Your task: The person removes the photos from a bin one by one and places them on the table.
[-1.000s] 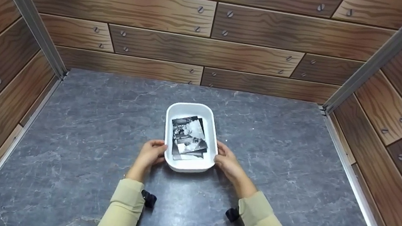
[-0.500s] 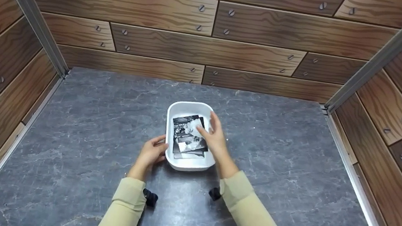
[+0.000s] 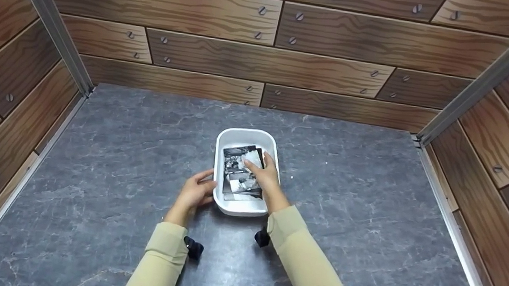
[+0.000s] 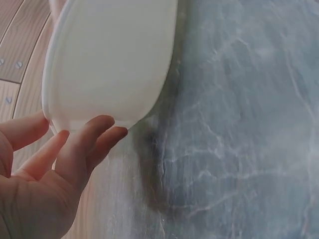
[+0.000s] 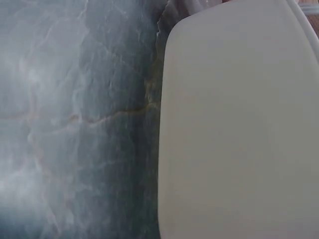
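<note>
A white plastic tub [image 3: 241,210] with rounded corners stands on the grey marbled table. Inside it lies a loose stack of black-and-white photos [image 3: 240,158], their edges fanned out of line. My left hand [image 3: 194,194] rests its fingertips and thumb against the tub's outer left wall; the left wrist view shows the bent fingers [image 4: 89,134] along that wall [image 4: 114,64]. Reaching over the right rim, my right hand [image 3: 269,179] has its thumb over the top photo and its fingers at the stack's right side. In the right wrist view the tub's wall [image 5: 239,129] hides the hand.
Wood-plank-patterned panels [image 3: 207,51] enclose the table [image 3: 359,207] at the back and both sides, with grey metal posts [image 3: 49,19] in the corners. A black wrist camera [image 3: 193,248] sits at each sleeve cuff.
My right hand has left the tub's outer right side, passed over the rim and come down onto the photos. My left hand has stayed at the left wall.
</note>
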A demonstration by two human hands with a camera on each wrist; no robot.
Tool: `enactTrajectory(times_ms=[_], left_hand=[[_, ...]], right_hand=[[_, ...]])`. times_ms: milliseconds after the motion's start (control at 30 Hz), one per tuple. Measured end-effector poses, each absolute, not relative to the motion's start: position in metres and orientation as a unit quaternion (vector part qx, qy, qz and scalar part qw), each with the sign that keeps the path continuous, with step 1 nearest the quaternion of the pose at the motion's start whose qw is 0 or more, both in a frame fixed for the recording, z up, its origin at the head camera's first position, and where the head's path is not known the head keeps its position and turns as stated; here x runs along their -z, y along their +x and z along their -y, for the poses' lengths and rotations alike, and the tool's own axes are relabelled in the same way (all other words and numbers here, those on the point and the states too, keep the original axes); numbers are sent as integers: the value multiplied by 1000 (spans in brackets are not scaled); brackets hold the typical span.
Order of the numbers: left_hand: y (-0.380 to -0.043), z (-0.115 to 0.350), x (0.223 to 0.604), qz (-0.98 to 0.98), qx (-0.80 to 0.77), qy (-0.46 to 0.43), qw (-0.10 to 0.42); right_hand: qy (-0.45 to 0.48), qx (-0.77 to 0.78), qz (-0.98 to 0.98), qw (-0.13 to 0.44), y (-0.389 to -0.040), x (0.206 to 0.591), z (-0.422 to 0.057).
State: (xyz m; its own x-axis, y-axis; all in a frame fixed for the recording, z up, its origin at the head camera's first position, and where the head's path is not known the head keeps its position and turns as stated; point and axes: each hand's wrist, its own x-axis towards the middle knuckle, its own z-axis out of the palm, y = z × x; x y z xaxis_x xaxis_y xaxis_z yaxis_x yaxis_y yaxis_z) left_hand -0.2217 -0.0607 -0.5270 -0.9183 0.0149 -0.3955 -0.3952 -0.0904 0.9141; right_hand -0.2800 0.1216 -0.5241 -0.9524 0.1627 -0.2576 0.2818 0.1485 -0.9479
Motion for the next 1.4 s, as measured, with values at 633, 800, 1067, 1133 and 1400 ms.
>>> enactTrajectory(times_ms=[633,800,1067,1133,1400], left_hand=[[-223,59,525,-642,-737,-156,144],[-223,59,525,-644,-736,-154,143],[-221,58,525,-649,-733,-151,136],[-220,57,525,-652,-730,-151,136],[-220,59,524,-661,-722,-147,138]], right_hand=[[163,453,-874,64,-286,534,-107],[156,442,-882,52,-285,535,-106],[126,420,-899,12,-277,533,-103],[112,416,-902,-1,-275,532,-103],[91,531,-841,58,-292,539,-121]])
